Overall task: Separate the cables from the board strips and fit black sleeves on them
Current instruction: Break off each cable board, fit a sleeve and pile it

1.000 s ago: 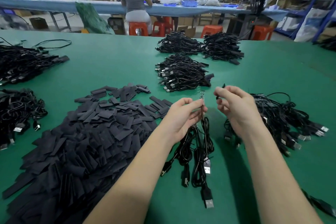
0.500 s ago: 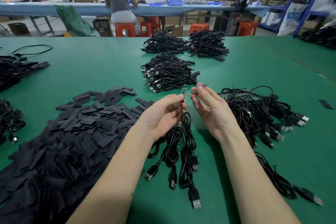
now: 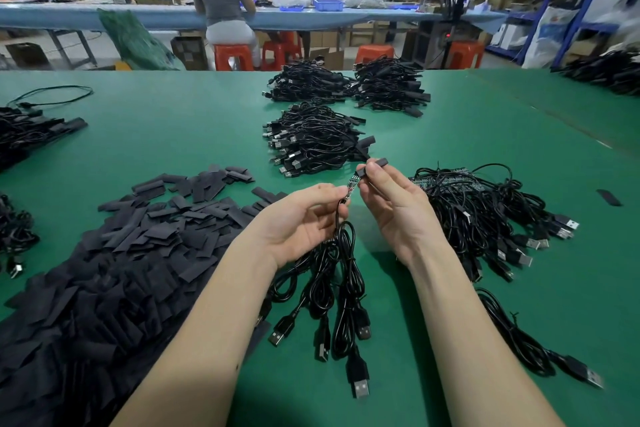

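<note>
1. The right hand (image 3: pixel 394 208) pinches a black sleeve (image 3: pixel 372 166) between thumb and fingertips; its mouth is just beside the tip of the small circuit board (image 3: pixel 352 183), not yet over it.
2. The left hand (image 3: pixel 301 218) holds the cable (image 3: pixel 341 215) just under that board, thumb and forefinger closed on the wire, the board pointing up toward 12 o'clock.
3. From the left hand a bunch of cables hangs down to 6 o'clock, their USB plugs (image 3: pixel 360 386) lying on the green table (image 3: pixel 173 135). I judge these are separated but still need sleeves.
4. At 3 o'clock of the hands lies a tangle of cables attached to board strips (image 3: pixel 446 180); this work is left.
5. At 8 o'clock is a big heap of loose sleeves (image 3: pixel 114 274), so supply is plenty.
6. At 12 o'clock, three piles of sleeved cables (image 3: pixel 311 139) seem finished. So the task looks well advanced, but not near its end.
</note>
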`<state>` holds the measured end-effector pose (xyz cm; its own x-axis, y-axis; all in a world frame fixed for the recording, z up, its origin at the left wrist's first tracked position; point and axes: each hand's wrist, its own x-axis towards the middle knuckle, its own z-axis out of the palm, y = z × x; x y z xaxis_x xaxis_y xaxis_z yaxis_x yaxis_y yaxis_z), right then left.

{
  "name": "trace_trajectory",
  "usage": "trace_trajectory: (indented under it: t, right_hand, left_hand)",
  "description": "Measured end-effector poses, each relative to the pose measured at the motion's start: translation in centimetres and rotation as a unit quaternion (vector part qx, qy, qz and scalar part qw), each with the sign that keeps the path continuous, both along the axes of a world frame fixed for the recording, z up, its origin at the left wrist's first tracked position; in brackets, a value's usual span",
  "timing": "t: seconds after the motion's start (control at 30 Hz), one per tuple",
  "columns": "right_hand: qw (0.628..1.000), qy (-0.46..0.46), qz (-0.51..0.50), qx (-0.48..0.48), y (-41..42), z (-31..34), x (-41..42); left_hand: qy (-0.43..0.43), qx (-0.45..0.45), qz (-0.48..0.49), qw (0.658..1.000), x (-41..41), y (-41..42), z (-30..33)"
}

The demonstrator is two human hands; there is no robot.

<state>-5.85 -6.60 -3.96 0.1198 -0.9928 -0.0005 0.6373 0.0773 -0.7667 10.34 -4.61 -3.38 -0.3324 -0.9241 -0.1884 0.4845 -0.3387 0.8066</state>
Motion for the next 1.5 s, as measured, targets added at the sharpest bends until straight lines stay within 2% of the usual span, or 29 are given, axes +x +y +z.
trace_trajectory:
  t: [0.4,0.67,0.8,0.87,0.97,1.07,1.23,1.33,1.4,1.5]
  right_hand:
    - [0.998,0.009,0.067,-0.008,0.0,0.2,-1.0]
    - [0.994,0.036,0.095,-0.044,0.2,0.1,-0.3]
    - [0.987,0.058,0.143,-0.034,0.3,0.0,-0.4]
    - [0.989,0.052,0.135,-0.025,0.3,0.0,-0.3]
    - [0.996,0.033,0.079,-0.003,0.1,-0.1,-0.3]
    - [0.999,0.020,0.036,0.012,-0.2,0.0,-0.3]
    - [0.997,-0.060,0.041,0.040,-0.3,0.9,-0.3]
    - [0.992,-0.100,0.053,0.059,-0.1,0.8,0.2]
    - [0.990,-0.111,0.057,0.064,0.0,0.6,0.6]
    - [0.993,-0.096,0.048,0.056,0.0,0.3,0.6]
  left_hand:
    - [-0.053,-0.032,-0.024,0.998,1.2,0.3,1.3]
    - [-0.115,-0.065,-0.050,0.990,2.2,0.5,1.6]
    - [-0.147,-0.084,-0.056,0.984,2.3,0.6,1.9]
    - [-0.165,-0.099,-0.037,0.981,2.1,0.5,1.9]
    - [-0.250,-0.148,0.018,0.957,1.7,0.2,1.8]
    - [-0.315,-0.194,0.027,0.928,1.4,0.2,1.9]
    - [-0.308,-0.249,0.107,0.912,0.9,-0.2,3.1]
    - [-0.403,-0.315,0.135,0.849,1.0,-0.3,3.4]
    - [-0.434,-0.337,0.144,0.823,1.3,-0.4,3.1]
    - [-0.421,-0.338,0.151,0.828,1.3,-0.3,2.4]
